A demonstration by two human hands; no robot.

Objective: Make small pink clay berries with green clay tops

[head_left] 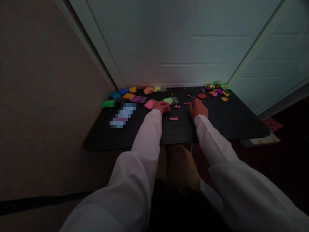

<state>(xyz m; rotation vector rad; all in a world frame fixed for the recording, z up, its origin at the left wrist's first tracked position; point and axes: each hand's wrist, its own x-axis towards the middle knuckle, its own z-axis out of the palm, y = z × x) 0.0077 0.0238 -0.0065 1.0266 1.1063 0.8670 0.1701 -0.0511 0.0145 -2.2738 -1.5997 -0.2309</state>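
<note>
My left hand [161, 107] rests on the black table beside a pink clay packet [149, 104], its fingers bent and drawn together. Something pinkish shows at the fingertips, too small and dark to make out. To its right, my right hand [199, 109] is curled down with its fingertips at small pink clay bits [185, 103]; what is under the fingers is hidden. Between the hands lie more small pink pieces [177, 106] and a flat pink strip [173, 119], wider at both ends. A thin pink stick [195, 97] lies behind the right hand.
On the table [120, 138], several coloured clay packets [123, 91] stand at the back left, near a blurred pale sheet [123, 115]. A light green packet [170, 100] and a red piece [202, 96] lie behind the hands. Colourful clay shapes [217, 88] crowd the back right.
</note>
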